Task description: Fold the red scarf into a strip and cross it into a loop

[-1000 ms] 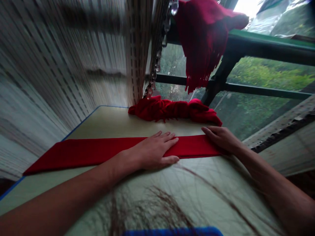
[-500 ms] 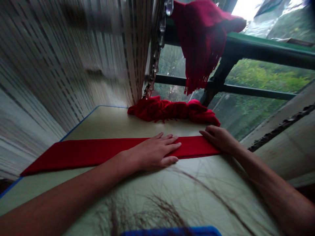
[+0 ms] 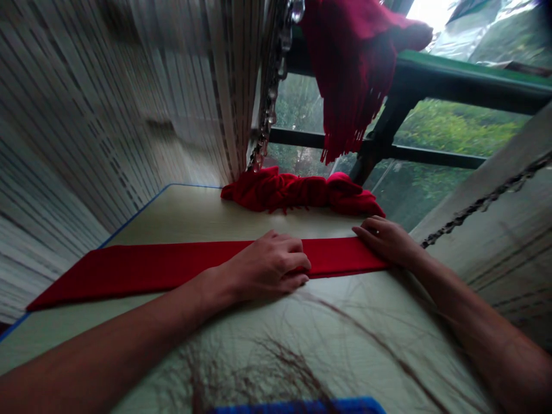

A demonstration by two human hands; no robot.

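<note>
A long red cloth (image 3: 142, 267), folded into a narrow flat strip, lies across the pale table (image 3: 190, 215) from left to right. My left hand (image 3: 269, 265) rests on the strip's middle with its fingers curled over the cloth. My right hand (image 3: 387, 241) lies on the strip's right end with its fingers laid flat and pressing down. Both forearms reach in from the bottom corners.
A crumpled red cloth (image 3: 297, 192) sits at the table's far edge. Another red fringed cloth (image 3: 351, 69) hangs over a green railing (image 3: 466, 80). A beaded curtain (image 3: 269, 92) and striped blinds stand to the left. The table has a blue rim. Greenery shows beyond.
My left hand's fingers, stretched flat on the strip before, have curled in. My right hand has stayed at the strip's right end. The view has shifted slightly.
</note>
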